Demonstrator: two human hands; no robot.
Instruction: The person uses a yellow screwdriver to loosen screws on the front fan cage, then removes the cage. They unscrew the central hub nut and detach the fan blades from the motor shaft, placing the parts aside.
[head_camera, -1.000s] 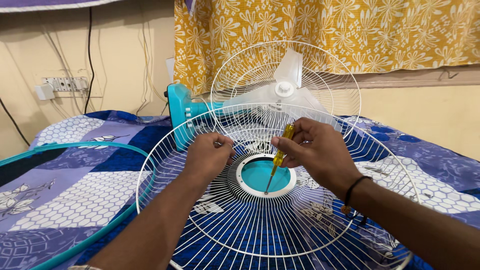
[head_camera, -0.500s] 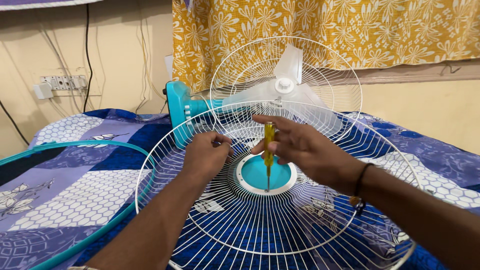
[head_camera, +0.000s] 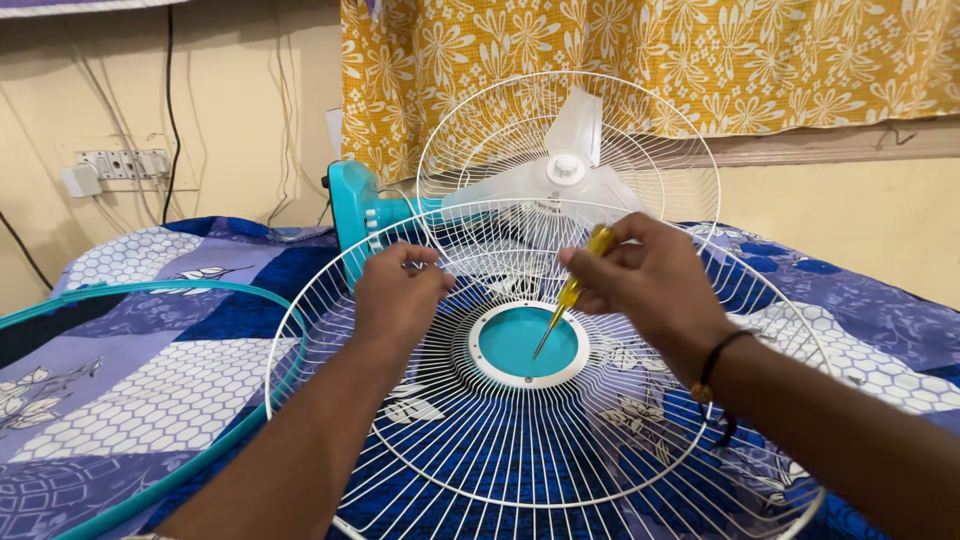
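Steadying the white grille (head_camera: 520, 440) on the bed (head_camera: 150, 390), the left hand (head_camera: 395, 295) pinches its wires near the upper rim, fingers closed around them. The right hand (head_camera: 650, 285) grips a yellow screwdriver (head_camera: 572, 290) by the handle, fingers wrapped tight; the shaft slants down-left from them, tip at the teal hub (head_camera: 515, 345), inside its white ring.

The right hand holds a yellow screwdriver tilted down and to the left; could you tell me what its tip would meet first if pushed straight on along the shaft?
Most likely the round teal centre disc of the white wire fan guard, near its lower-left part inside the white ring; the tip of the yellow-handled screwdriver in the right hand looks just above it, though depth is unclear.
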